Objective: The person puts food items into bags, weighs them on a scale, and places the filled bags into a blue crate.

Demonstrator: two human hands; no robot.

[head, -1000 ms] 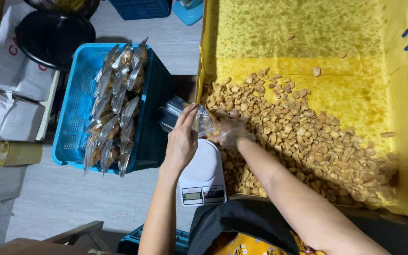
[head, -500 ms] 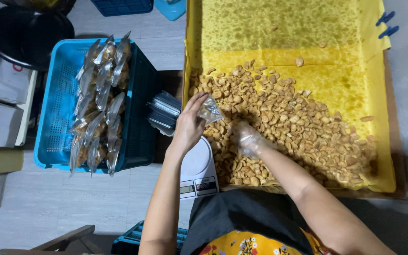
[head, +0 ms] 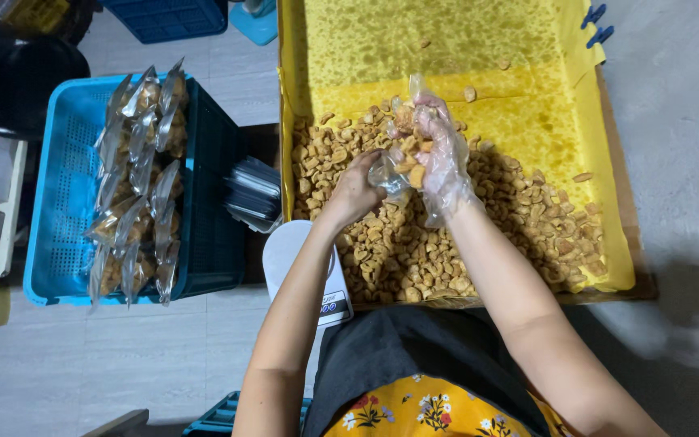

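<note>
Small clear bag [head: 387, 171] was over the snack pile [head: 438, 235] in the yellow-lined tray [head: 608, 202], pinched at its mouth by the bare left hand [head: 356, 190], apparently to keep it open. Gloved right hand [head: 434, 150] was cupped around snacks just above it. White scale [head: 305, 267] sat near left; blue crate [head: 66, 186] of filled bags farther left.

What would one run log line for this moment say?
left hand: holds clear bag | right hand: gloved, drops snack pieces in | tray: under hands
</note>
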